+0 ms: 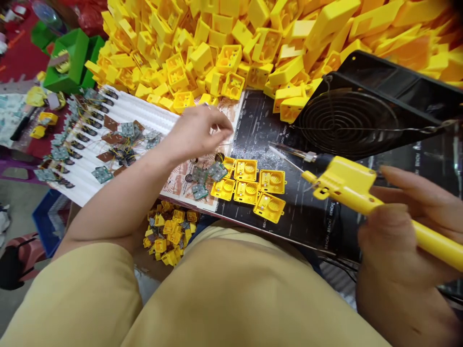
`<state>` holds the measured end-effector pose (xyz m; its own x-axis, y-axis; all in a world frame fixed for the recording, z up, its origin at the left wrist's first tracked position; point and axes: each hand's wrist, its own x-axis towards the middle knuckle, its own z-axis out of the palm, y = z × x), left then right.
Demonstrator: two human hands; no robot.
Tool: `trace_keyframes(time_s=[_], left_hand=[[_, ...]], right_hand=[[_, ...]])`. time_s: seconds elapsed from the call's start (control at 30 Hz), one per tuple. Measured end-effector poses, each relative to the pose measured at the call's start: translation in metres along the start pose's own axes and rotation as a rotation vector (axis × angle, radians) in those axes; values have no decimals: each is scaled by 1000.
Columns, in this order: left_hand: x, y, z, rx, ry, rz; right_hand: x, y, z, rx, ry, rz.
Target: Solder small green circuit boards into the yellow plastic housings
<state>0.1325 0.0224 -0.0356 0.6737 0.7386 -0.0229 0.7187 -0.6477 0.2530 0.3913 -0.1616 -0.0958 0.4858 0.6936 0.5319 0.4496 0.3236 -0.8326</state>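
My right hand (392,241) is wrapped around a yellow soldering gun (349,185), its metal tip and a thin white nozzle pointing left over the black bench. My left hand (198,127) hovers above the paper-covered strip of bench, slightly blurred, thumb and fingertips pinched together; whatever may be between them is too small to make out. Below it lie several small green circuit boards (200,191) with wires. Just right of these, small open yellow cases (246,192) stand in two rows, some showing a round speaker grille inside.
A large heap of yellow cases (202,60) fills the back. The black fan (347,118) stands at back right. White corrugated sheet (87,176) at left carries more wired boards. Green bins (68,62) sit far left. Below the bench edge, a box holds yellow pieces (171,233).
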Motion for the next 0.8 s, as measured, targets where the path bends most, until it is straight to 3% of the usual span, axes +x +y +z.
trace_keyframes(time_s=[0.07,0.13,0.3,0.37,0.47,0.63,0.7,0.8], left_hand=[[8,-15,-5,27,10,-73],[16,-24,-2,107,-55,-120],[29,-23,24,231,-217,-71],[27,-27,31,161,-215,-55],[15,-43,34,-83,-92,-85],[-13,-62,4,-606,172,-106],[-25,-54,-16,-750,207,-80],[-45,-24,-29,-784,125,-42]], right_hand=[[0,6,-4,-7,22,35],[-1,7,-8,-5,-1,45],[-5,-1,-10,-55,-41,29],[-8,-2,-9,-72,-37,8],[-12,-3,-9,-88,-35,-28],[-11,-6,-9,-54,-7,-33],[-10,-8,-10,-25,21,-21],[-10,-8,-10,-32,83,23]])
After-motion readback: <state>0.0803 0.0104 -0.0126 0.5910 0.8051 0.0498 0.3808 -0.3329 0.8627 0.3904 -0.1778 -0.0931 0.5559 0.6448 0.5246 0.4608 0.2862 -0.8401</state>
